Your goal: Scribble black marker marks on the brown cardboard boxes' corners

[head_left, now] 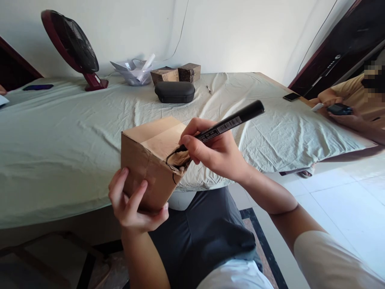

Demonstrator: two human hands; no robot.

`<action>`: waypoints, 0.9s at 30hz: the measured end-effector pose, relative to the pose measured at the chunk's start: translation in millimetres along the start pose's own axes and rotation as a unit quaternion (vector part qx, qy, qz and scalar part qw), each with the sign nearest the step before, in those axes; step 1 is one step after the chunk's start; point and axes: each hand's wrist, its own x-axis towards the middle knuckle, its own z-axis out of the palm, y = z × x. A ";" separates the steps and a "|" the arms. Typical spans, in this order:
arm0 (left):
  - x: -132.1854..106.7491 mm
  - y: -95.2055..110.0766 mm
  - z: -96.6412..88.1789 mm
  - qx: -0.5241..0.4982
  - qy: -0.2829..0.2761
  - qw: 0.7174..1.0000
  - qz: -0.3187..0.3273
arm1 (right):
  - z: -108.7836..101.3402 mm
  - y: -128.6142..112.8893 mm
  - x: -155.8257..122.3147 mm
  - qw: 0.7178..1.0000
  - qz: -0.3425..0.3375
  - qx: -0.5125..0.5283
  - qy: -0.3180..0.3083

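A brown cardboard box is held tilted above the front edge of the cloth-covered table. My left hand grips it from below, fingers spread over its near side and thumb at its lower right. One corner of the box is torn, and black lines run around the damage. In my right hand is a black marker with a barcode label, pinched between thumb and fingers. Its writing end is at the torn corner; whether the tip touches the cardboard I cannot tell.
On the pale green tablecloth stand a fan, a clear plastic basket, two boxes and a black case. Phones lie near both ends. At the right, a person holds a dark device.
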 end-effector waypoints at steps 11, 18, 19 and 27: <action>-2.8 -1.2 4.1 0.001 0.017 0.999 -0.028 | -8.4 3.6 -2.5 0.999 0.007 -0.011 0.034; -0.6 -1.3 3.3 0.011 -0.024 0.999 -0.037 | -11.0 7.0 -3.2 0.999 0.029 0.022 0.025; -0.7 -1.1 3.5 0.001 -0.021 0.999 -0.040 | -11.3 8.0 -3.3 0.999 0.031 0.026 0.024; -2.9 -2.2 3.6 -0.003 -0.040 0.997 -0.059 | -9.8 10.5 -5.4 0.999 0.022 0.030 0.029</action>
